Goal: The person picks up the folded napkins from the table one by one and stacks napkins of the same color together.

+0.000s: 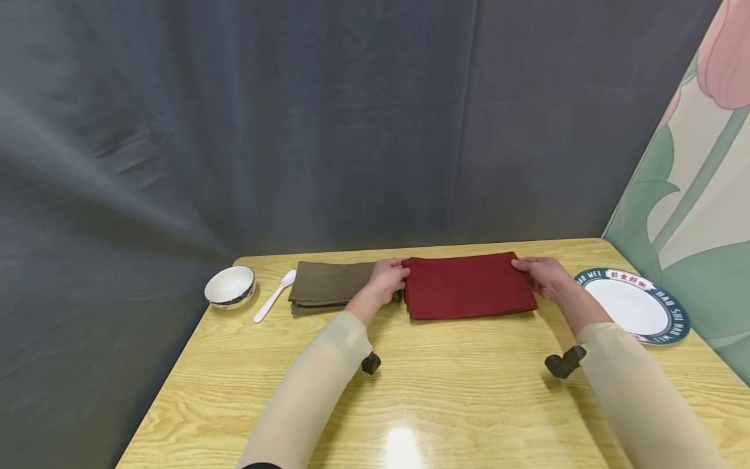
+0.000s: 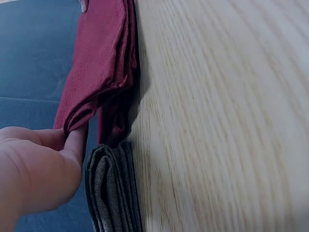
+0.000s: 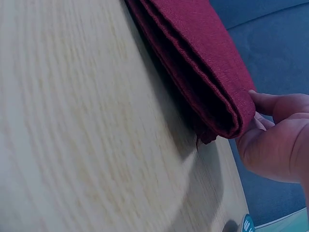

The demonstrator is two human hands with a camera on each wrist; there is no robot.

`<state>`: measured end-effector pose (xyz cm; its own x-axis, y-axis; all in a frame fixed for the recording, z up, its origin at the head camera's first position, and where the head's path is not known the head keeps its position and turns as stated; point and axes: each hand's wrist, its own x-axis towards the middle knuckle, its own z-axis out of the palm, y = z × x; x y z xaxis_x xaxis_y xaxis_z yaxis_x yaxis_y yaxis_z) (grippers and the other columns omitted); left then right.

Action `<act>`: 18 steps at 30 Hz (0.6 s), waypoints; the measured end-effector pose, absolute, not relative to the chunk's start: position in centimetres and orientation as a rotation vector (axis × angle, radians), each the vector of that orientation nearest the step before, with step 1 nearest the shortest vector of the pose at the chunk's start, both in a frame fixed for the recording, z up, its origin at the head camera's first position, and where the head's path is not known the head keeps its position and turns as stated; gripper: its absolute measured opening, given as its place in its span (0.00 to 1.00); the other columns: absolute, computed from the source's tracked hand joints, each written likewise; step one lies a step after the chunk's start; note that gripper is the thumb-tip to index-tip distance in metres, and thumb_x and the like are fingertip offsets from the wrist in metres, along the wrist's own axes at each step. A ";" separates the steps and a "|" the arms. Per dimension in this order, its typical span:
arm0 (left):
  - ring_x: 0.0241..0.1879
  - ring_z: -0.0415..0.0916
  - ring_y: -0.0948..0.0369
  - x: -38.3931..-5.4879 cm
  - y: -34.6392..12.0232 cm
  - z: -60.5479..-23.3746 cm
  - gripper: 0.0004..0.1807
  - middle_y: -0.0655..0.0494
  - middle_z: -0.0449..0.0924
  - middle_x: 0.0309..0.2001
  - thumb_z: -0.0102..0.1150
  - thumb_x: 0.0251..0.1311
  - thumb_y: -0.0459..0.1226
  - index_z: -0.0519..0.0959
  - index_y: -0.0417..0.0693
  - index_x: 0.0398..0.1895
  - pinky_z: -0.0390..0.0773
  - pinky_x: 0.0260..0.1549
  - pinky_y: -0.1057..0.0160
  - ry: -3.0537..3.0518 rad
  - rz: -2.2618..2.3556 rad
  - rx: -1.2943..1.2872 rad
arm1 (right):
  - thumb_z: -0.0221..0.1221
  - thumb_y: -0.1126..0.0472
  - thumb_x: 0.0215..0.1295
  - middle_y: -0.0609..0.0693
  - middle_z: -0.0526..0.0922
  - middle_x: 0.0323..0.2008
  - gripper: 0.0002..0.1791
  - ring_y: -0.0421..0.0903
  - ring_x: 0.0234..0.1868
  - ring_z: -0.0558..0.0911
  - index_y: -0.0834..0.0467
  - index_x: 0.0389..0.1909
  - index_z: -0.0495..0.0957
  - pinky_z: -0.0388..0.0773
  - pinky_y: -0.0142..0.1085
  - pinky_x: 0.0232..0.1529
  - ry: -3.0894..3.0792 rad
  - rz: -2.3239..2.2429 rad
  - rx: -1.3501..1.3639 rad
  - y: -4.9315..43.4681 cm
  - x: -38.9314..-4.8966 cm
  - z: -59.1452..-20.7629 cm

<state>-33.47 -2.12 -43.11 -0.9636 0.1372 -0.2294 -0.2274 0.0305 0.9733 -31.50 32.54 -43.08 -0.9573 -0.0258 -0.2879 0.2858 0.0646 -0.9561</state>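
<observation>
A folded dark red cloth [image 1: 469, 286] lies between my two hands near the back of the table. My left hand [image 1: 388, 277] pinches its left end; in the left wrist view the thumb and fingers [image 2: 75, 142] grip the folded layers. At the far right corner my right hand [image 1: 541, 273] pinches the cloth, and the right wrist view shows that end lifted a little off the wood, with a shadow under it. Beside my left hand lies a folded grey-brown cloth [image 1: 331, 283], partly covered by the hand in the head view.
A pale pink spoon [image 1: 275, 296] and a white bowl [image 1: 230, 286] with a patterned outside stand at the left. On the right, a white plate with a green lettered rim [image 1: 674, 319] sits near the table's edge. A dark curtain [image 1: 363, 130] hangs behind the wooden table [image 1: 457, 391].
</observation>
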 end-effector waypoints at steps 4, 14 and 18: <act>0.64 0.72 0.45 -33.7 -2.0 -43.1 0.26 0.40 0.69 0.70 0.55 0.73 0.30 0.68 0.38 0.72 0.74 0.61 0.52 2.056 2.030 -0.119 | 0.52 0.60 0.79 0.40 0.83 0.29 0.11 0.35 0.32 0.83 0.63 0.52 0.75 0.82 0.30 0.36 2.099 -2.014 0.270 32.6 -31.9 -43.1; 0.65 0.72 0.48 -34.1 -1.6 -43.1 0.24 0.39 0.72 0.67 0.53 0.74 0.29 0.69 0.39 0.72 0.76 0.59 0.53 2.086 2.065 -0.086 | 0.51 0.60 0.79 0.39 0.82 0.29 0.20 0.34 0.32 0.82 0.70 0.63 0.68 0.82 0.29 0.37 2.125 -2.008 0.303 32.4 -32.7 -43.1; 0.63 0.74 0.50 -34.2 -1.4 -43.2 0.23 0.41 0.74 0.65 0.53 0.73 0.28 0.73 0.41 0.69 0.77 0.57 0.54 2.089 2.086 -0.085 | 0.51 0.62 0.79 0.39 0.82 0.28 0.17 0.34 0.31 0.82 0.70 0.60 0.68 0.82 0.29 0.36 2.127 -2.023 0.304 32.6 -32.7 -43.3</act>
